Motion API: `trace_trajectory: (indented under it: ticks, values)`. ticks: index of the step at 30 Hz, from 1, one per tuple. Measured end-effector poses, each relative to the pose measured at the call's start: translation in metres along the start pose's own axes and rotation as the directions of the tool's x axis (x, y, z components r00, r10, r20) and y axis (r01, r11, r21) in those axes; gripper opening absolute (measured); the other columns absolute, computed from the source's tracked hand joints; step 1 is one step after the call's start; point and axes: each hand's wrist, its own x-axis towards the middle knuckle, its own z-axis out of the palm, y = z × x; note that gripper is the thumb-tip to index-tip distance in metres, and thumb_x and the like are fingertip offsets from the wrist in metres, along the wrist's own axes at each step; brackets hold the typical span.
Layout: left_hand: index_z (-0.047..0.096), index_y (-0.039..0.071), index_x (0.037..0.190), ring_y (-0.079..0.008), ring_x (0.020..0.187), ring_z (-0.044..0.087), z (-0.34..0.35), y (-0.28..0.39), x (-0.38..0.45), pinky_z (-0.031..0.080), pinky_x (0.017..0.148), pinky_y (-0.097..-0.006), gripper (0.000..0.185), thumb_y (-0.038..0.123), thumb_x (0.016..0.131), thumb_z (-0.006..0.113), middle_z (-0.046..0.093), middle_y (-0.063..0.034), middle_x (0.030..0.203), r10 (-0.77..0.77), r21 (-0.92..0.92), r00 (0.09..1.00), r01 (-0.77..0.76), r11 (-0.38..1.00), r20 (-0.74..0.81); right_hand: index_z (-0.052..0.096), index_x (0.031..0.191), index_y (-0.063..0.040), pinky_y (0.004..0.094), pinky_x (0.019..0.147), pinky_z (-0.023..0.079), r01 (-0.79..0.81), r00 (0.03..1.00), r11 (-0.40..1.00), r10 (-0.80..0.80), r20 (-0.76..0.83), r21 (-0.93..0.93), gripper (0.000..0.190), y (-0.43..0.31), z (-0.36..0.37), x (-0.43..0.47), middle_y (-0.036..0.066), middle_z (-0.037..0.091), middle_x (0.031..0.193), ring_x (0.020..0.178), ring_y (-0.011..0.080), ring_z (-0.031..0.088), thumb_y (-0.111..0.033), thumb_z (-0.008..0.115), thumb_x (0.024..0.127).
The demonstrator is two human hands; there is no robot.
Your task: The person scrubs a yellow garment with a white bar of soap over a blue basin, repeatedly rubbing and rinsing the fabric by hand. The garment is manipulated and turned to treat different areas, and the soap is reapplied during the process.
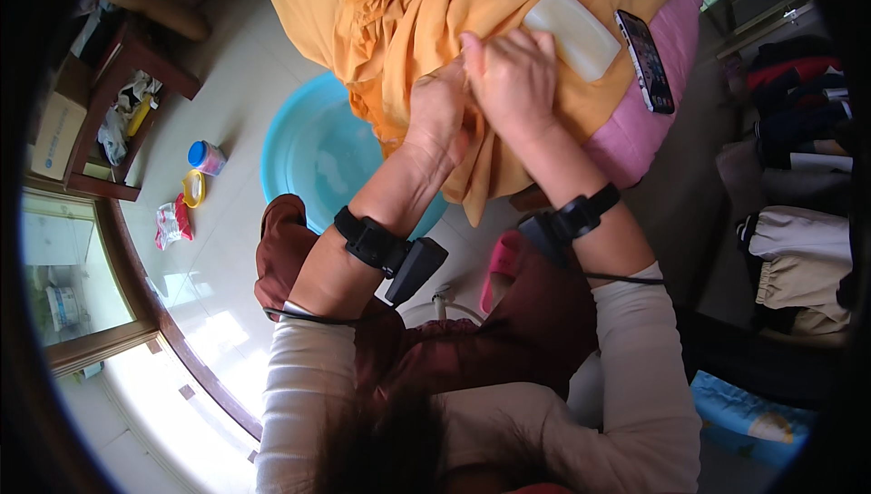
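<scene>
A bunched orange cloth (395, 24) lies over a pink padded surface (629, 133) in front of me. My left hand (439, 109) grips a fold of this cloth. Right beside it, my right hand (515, 79) is closed on the same cloth, thumb up. A pale, translucent rectangular block (573, 33), perhaps soap, rests on the cloth just past my right knuckles. Farther right lies a smartphone (645, 62) with its screen lit. Part of the cloth hangs over the rim of a light-blue plastic basin (289, 126), which holds water.
Left on the tiled floor are a blue-lidded jar (206, 157), a yellow dish (193, 188) and a red-and-white packet (174, 222). A dark wooden shelf (102, 188) stands beyond. Folded clothes (803, 235) are stacked at right. A pink slipper (500, 259) shows below.
</scene>
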Motion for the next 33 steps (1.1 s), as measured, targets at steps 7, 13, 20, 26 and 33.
trace_trajectory:
  ticks: [7, 13, 20, 26, 33]
  values:
    - [0.061, 0.006, 0.081, -0.0167, 0.057, 0.055, 0.021, 0.016, -0.018, 0.046, 0.052, -0.0354, 0.021, 0.022, 0.094, 0.058, 0.058, -0.0045, 0.068, 0.034, -0.172, 0.997, -0.045, 0.984, -0.069, 0.060, 0.059, -0.009, 0.0368, 0.067, 0.040, 0.019, 0.998, 0.998, -0.016, -0.053, 0.059, 0.027, -0.015, -0.003, 0.004, 0.003, 0.056, 0.056, 0.059, 0.0206, 0.055, -0.014, 0.064, 0.086]
    - [0.061, 0.005, 0.079, -0.0161, 0.054, 0.051, 0.006, 0.004, 0.001, 0.041, 0.045, -0.0355, 0.019, 0.020, 0.091, 0.063, 0.059, -0.0041, 0.070, 0.105, -0.082, 0.994, -0.103, 0.991, 0.025, 0.061, 0.059, -0.008, 0.0390, 0.067, 0.040, -0.047, 0.999, 0.999, 0.048, 0.013, -0.025, 0.036, -0.011, -0.004, 0.011, 0.007, 0.058, 0.057, 0.059, 0.0243, 0.056, -0.024, 0.058, 0.091]
    - [0.061, 0.002, 0.110, -0.0221, 0.094, 0.060, -0.003, 0.016, 0.004, 0.050, 0.084, -0.0346, 0.029, 0.025, 0.098, 0.047, 0.064, -0.0100, 0.104, 0.071, -0.113, 0.996, -0.064, 0.992, 0.057, 0.057, 0.053, -0.007, 0.0406, 0.069, 0.041, 0.019, 0.998, 1.000, -0.018, -0.064, 0.024, 0.040, -0.034, -0.002, 0.009, 0.009, 0.055, 0.054, 0.057, 0.0264, 0.055, -0.025, 0.062, 0.089]
    - [0.063, -0.002, 0.094, -0.0177, 0.069, 0.058, 0.011, 0.016, -0.005, 0.050, 0.062, -0.0307, 0.023, 0.020, 0.096, 0.056, 0.064, -0.0084, 0.082, 0.144, -0.146, 0.989, -0.147, 0.978, -0.029, 0.058, 0.053, -0.007, 0.0398, 0.069, 0.040, -0.056, 0.998, 0.990, 0.058, -0.016, 0.129, 0.040, -0.023, 0.000, 0.011, 0.008, 0.058, 0.054, 0.058, 0.0253, 0.056, -0.021, 0.059, 0.091]
    - [0.057, 0.003, 0.112, -0.0229, 0.096, 0.059, -0.013, 0.011, 0.006, 0.050, 0.084, -0.0352, 0.031, 0.029, 0.100, 0.046, 0.062, -0.0101, 0.105, 0.099, -0.169, 0.990, -0.082, 0.982, 0.096, 0.060, 0.053, -0.008, 0.0396, 0.069, 0.040, 0.076, 0.997, 0.972, -0.073, -0.023, 0.224, 0.040, -0.055, -0.018, 0.009, 0.008, 0.059, 0.055, 0.057, 0.0253, 0.056, -0.021, 0.059, 0.091]
